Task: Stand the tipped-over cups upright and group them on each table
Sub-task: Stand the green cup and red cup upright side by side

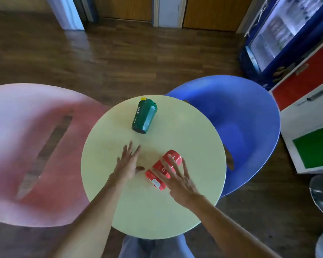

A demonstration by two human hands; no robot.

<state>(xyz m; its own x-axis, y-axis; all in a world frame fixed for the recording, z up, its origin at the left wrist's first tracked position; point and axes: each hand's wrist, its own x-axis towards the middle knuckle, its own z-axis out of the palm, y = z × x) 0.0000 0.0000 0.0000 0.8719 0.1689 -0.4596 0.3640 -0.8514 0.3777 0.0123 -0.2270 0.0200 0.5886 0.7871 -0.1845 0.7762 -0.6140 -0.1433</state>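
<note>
A round pale yellow table holds two cups, both lying on their sides. The green cup with white lettering lies near the far edge, its base facing me. The red cup lies at the middle right, its lid end toward me. My right hand rests over the red cup with fingers spread across its side, not closed around it. My left hand hovers flat just left of the red cup, fingers apart, holding nothing.
A pink chair stands left of the table and a blue chair to the right. A white cabinet with red and green panels and a glass-door fridge line the right side. Wooden floor lies beyond.
</note>
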